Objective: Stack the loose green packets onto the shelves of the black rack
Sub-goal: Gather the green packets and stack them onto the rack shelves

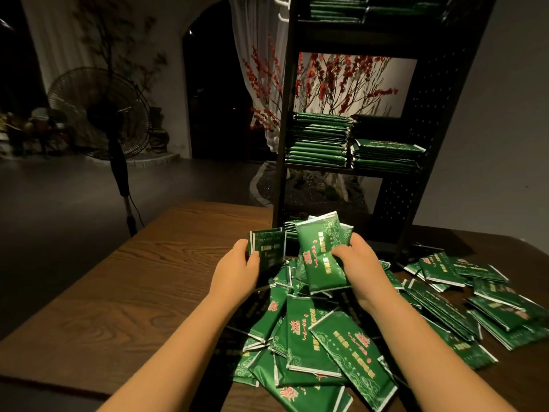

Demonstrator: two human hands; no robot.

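Note:
A heap of loose green packets (323, 346) covers the wooden table (124, 292) in front of me and spreads to the right. My left hand (237, 269) grips a small bunch of packets (269, 248) held upright. My right hand (361, 263) holds a thicker bundle of packets (320, 251), thumb across its front. Both bundles hang just above the heap, close before the black rack (430, 144). The rack's middle shelf carries two stacks of packets (320, 141), the left one taller. More packets lie on the top shelf (338, 7) and a low pile on the bottom shelf (292, 226).
A black standing fan (101, 114) stands on the floor beyond the table's left corner. Red-blossom branches (335, 81) show behind the rack. A grey wall (505, 129) rises right of the rack. The table's left half is bare wood.

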